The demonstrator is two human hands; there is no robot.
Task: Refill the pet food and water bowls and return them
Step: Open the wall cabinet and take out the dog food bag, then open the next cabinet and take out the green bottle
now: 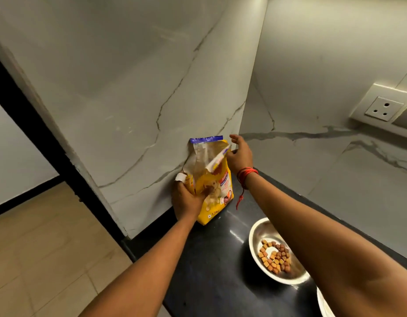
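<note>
A yellow pet food bag (217, 184) with an open, torn top stands upright in the far corner of the black counter (209, 271), against the marble wall. My left hand (186, 199) grips the bag's lower left side; its forefinger wears a white bandage. My right hand (240, 154) pinches the right edge of the bag's open top. A steel bowl (259, 234) sits on the counter under my right forearm, with several brown and orange kibble pieces (275, 257) in it.
The rim of a second, light-coloured bowl (322, 305) shows at the bottom right edge. A wall socket (384, 108) is on the right wall. The counter's left edge drops to a tiled floor (49, 248). A dark door frame (37, 124) runs at the left.
</note>
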